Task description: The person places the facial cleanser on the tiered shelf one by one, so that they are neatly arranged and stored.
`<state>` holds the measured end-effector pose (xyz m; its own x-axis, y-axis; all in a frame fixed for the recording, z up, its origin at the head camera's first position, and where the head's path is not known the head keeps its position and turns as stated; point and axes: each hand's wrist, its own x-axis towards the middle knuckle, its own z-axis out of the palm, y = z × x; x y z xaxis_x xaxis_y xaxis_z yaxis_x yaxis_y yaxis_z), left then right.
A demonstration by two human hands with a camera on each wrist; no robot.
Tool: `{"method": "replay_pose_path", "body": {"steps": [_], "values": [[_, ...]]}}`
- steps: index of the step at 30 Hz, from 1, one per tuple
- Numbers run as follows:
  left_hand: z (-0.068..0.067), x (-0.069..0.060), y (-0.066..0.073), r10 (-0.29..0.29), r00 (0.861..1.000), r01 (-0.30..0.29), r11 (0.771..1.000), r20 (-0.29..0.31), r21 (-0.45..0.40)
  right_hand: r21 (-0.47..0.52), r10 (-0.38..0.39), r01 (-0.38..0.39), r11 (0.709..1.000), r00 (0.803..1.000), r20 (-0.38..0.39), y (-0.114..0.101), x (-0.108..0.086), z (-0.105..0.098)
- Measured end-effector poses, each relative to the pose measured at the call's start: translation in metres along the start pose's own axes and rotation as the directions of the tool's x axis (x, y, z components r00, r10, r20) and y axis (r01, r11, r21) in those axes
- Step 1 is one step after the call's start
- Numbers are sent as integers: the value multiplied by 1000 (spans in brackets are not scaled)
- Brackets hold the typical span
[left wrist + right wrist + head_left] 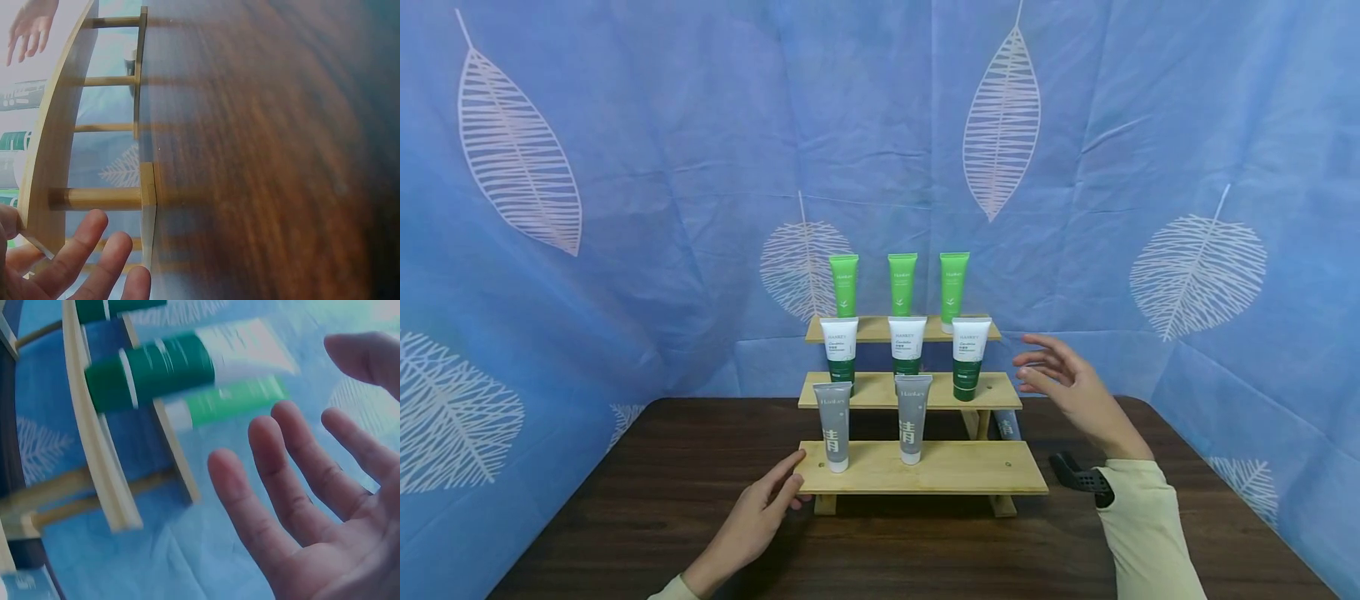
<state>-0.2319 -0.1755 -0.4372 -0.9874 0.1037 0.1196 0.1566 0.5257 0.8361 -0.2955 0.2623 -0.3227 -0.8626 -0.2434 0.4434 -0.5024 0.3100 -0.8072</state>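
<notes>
A three-tier wooden display stand (955,473) holds upright tubes. Two grey tubes (913,421) stand on its lowest shelf, at the left and middle. White-and-green tubes (972,358) line the middle shelf, and bright green tubes (952,287) the top one. My left hand (752,521) touches the left end of the lowest shelf; in the left wrist view its fingers (119,256) extend below the board, loosely bent. Right of the middle shelf, my right hand (1071,387) hovers with fingers spread and nothing held. A greyish-blue tube (1007,425) shows partly behind the stand's right side.
The stand rests on a dark wooden table (647,500). A blue cloth (880,150) with white leaf prints hangs behind and along both sides. A black band (1078,479) circles the right wrist over a pale sleeve (1150,533).
</notes>
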Motion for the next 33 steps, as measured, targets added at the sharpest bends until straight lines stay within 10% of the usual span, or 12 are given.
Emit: {"method": "replay_pose_path", "body": {"steps": [16, 33], "values": [[-1, 0, 0, 4, 1000, -4, 1000, 11, 4, 29, 201, -199, 979, 977, -73, 83, -12, -25], [-1, 1, -3, 7, 1000, -7, 1000, 26, -16, -132, 409, -406, 904, 913, -3, 138, -17, 12]]}}
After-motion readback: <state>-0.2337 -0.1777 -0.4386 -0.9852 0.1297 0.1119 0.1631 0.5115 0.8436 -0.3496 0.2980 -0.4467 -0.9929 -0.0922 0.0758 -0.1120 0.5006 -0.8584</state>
